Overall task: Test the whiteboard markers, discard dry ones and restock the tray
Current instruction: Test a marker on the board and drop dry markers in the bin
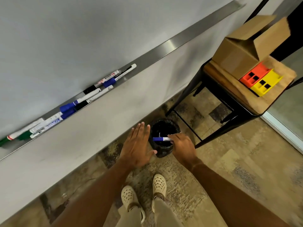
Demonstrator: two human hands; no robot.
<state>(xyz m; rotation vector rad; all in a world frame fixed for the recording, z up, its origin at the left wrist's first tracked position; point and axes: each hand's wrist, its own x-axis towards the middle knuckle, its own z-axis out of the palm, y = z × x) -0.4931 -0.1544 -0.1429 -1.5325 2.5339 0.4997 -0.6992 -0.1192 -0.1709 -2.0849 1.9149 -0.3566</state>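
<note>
My right hand (182, 147) pinches a blue-capped whiteboard marker (161, 139) by its white end and holds it level over the mouth of a small black-lined bin (164, 128) on the floor. Beside the bin's left rim hovers my left hand (136, 145), flat with straight, spread fingers and holding nothing. Along the metal tray (172, 46) under the whiteboard lie several markers: blue-capped ones (67, 107), black ones (89, 89) and green ones (24, 135) at the left end.
A black-framed side table (270, 102) stands at the right with an open cardboard box (242, 51) and orange and yellow plastic holders (262, 81) on it. My two feet in pale clogs (144, 192) stand on patterned carpet just before the bin.
</note>
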